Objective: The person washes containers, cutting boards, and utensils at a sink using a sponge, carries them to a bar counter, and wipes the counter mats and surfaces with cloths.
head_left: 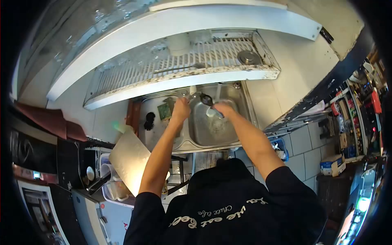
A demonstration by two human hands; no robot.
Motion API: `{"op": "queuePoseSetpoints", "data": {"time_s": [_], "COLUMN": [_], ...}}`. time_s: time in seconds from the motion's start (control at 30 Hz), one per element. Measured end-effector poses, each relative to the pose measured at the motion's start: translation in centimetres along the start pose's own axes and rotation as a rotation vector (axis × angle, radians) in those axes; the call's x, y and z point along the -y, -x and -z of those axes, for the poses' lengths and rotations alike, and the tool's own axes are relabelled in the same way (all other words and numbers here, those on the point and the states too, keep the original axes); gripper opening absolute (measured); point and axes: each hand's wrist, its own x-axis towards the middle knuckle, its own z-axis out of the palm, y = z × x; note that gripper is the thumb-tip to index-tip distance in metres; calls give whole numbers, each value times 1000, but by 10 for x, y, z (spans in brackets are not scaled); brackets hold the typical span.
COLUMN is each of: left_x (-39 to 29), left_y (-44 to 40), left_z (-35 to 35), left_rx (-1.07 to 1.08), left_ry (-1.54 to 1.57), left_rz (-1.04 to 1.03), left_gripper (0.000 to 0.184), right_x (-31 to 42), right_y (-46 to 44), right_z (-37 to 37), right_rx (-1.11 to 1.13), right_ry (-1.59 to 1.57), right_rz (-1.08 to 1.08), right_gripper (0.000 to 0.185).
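Over the double sink, my left hand (181, 109) is closed around the thin end of a dark utensil with a rounded head (206, 99); its exact kind is unclear. My right hand (224, 109) is closed beside that head, above the right basin (200, 132). Something small and pale shows under its fingers, too blurred to name. A thin stream of water (218, 92) falls just behind my right hand. Foamy water lies in the bottom of the right basin. In the left basin, a green scouring pad (164, 111) and a black scrubber (150, 121) lie left of my left hand.
Above the sink runs a white slatted rack (143, 67) with glasses, a pale cup (178, 44), a long-handled spoon (179, 68) and a round metal lid (249, 57). A metal sheet (130, 159) stands left of my left arm, near a basket (118, 199) of containers.
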Motion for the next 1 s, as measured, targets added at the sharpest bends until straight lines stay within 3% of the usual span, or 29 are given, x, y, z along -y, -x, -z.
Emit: {"op": "queuePoseSetpoints", "data": {"time_s": [0.1, 0.23, 0.3, 0.4, 0.47, 0.5, 0.57, 0.67, 0.7, 0.77, 0.87, 0.9, 0.97, 1.0], "left_x": [-31, -31, -30, -39, -41, -42, -48, -54, -66, -63, -72, -79, -70, -85], "left_y": [10, 49, 67, 81, 84, 82, 76, 64, 61, 63, 92, 107, 156, 176], "left_z": [43, 47, 29, 0, -12, -19, -27, -12, 24, 47, 118, 164, 202, 244], "left_rx": [243, 499, 497, 413, 339, 293, 200, 23, 42, -12, -63, 56, -19, 7], "left_ry": [246, 708, 961, 1231, 1328, 1350, 1359, 1168, 802, 734, 608, 695, 521, 644], "left_rz": [317, 747, 892, 996, 1008, 999, 958, 825, 839, 753, 696, 757, 743, 937], "left_gripper": [15, 15, 15, 17, 18, 19, 20, 23, 26, 29, 20, 25, 30, 32], "right_x": [-2, 0, -6, 52, 55, 64, 88, 84, 84, 100, 72, 52, 10, -11], "right_y": [20, 26, 14, 64, 67, 75, 96, 104, 105, 116, 101, 94, 83, 80], "right_z": [-26, -58, -81, -72, -93, -99, -85, -80, -75, -56, -49, -47, -48, -46], "right_rx": [29, -4, 2, -8, -164, -143, -24, 27, 76, 168, 219, 255, 295, 281], "right_ry": [34, 69, -135, 1, -253, -469, -647, -871, -902, -936, -1132, -1151, -1092, -1045], "right_rz": [-76, -68, -12, -58, 260, 350, 70, 157, 201, 254, -6, -64, -135, -212], "right_gripper": [17, 18, 17, 19, 23, 27, 31, 35, 36, 35, 33, 33, 34, 35]}}
